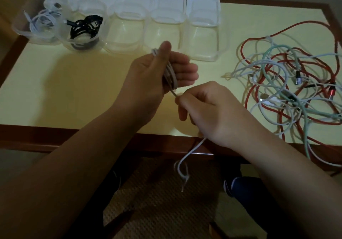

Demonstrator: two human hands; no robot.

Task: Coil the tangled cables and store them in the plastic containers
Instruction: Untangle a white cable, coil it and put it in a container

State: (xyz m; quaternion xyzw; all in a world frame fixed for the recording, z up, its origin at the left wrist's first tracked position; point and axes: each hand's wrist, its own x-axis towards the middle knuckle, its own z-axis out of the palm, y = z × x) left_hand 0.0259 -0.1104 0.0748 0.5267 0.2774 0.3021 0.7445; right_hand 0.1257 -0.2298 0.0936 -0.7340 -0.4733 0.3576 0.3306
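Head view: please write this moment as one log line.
step: coiling | left hand: holds white cable coil | right hand: pinches cable tail | boxes: two filled, three empty | tangle: on table

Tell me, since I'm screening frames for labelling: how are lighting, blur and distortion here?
Head view: dim, warm light; left hand casts a soft shadow on the table; right hand and white cable slightly soft; wide-angle bowing at table edges; floor below dark.

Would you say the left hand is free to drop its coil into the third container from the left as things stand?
Probably yes: the left hand holds the white cable just before that open container, with nothing between. However, the right hand pinches the uncoiled tail.
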